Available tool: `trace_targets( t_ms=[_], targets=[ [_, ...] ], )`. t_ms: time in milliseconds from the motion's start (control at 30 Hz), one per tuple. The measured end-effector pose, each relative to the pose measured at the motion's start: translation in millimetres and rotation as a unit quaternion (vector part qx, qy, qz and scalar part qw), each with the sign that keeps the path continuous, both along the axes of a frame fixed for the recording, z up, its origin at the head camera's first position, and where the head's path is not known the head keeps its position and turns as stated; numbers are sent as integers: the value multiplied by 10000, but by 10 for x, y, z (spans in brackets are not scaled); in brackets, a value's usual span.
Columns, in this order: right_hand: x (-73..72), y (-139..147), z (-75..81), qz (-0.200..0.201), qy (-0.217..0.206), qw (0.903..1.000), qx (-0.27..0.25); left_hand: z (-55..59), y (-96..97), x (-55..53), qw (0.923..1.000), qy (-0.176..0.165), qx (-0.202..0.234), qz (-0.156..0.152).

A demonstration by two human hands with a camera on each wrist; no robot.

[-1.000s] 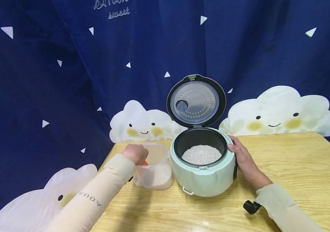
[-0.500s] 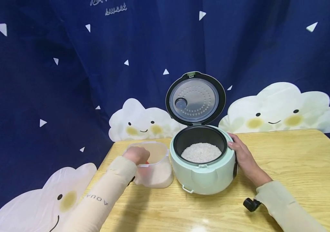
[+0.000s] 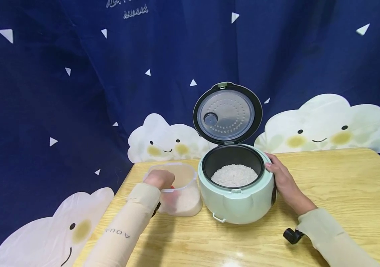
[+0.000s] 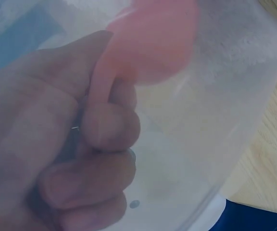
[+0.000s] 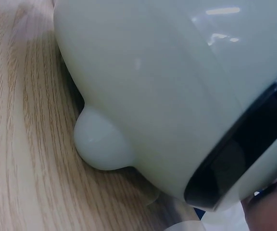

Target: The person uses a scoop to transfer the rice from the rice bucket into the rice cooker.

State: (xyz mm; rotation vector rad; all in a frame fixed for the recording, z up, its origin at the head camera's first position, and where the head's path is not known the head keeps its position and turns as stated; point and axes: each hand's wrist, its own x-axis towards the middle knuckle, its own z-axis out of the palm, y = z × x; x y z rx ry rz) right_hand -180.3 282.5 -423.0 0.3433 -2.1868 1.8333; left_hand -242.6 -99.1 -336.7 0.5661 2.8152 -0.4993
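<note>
In the head view, my left hand (image 3: pixel 160 179) reaches into a clear plastic container (image 3: pixel 184 173) of white rice. It grips the handle of a red scoop (image 4: pixel 153 43), seen through the cloudy wall in the left wrist view with fingers curled round the handle. The scoop's bowl meets the rice; its load is unclear. Right of the container stands a mint-green rice cooker (image 3: pixel 235 209), lid (image 3: pixel 226 113) raised, with white rice (image 3: pixel 235 175) in its dark pot. My right hand (image 3: pixel 285 183) rests against the cooker's right side, thumb near the rim, other fingers partly hidden behind.
Container and cooker stand close together on a wooden table (image 3: pixel 340 189). Behind the table hangs a dark blue curtain (image 3: pixel 163 44) with printed clouds. A black camera part (image 3: pixel 292 236) sticks out below the right sleeve.
My left hand has moved slightly right and deeper into the container, carrying the scoop lower against the rice. The right hand stays on the cooker. The head view has shifted a little.
</note>
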Motion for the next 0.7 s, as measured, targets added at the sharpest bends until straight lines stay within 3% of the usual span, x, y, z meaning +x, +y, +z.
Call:
trace_targets(
  t_ms=[700],
  targets=[
    [-24,19,-44,43,57,10000,-65,-23,-6,-36,9993,-202,195,265]
  ],
)
